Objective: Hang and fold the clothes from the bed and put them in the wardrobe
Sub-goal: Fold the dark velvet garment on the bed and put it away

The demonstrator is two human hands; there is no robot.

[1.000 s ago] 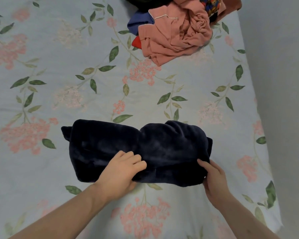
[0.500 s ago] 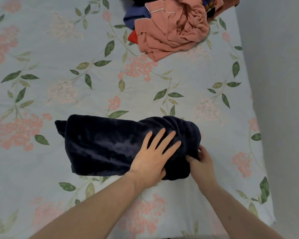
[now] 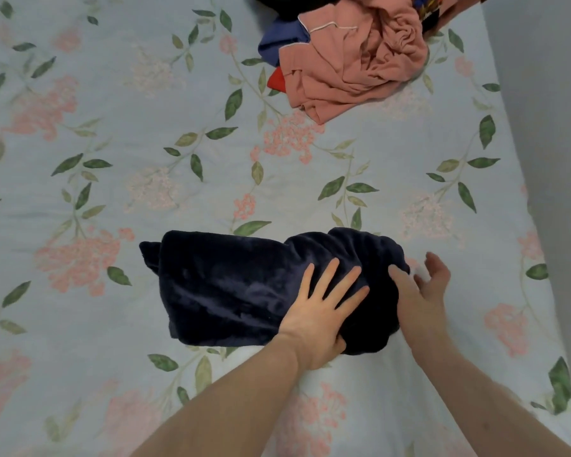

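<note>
Dark navy fleece garment (image 3: 244,288) lies folded on the floral bedsheet (image 3: 145,143), near edge, prob. so it packs flat for the wardrobe. Left hand (image 3: 317,311) pressed flat on its right half, fingers straight & spread, pinning the fold. Right hand (image 3: 419,288) at the right end, fingers loose, gripping nothing, thumb touching fabric. 1 unfolded pile (image 3: 353,57) waits at far edge.

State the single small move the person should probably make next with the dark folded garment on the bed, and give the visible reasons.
Probably fold the bunched right end over. The left hand presses flat on the navy garment, fingers spread, pinning it; the right hand lies open at its rumpled right edge. That end looks lumpy, and the pile of unfolded clothes waits at the far end of the bed.
</note>
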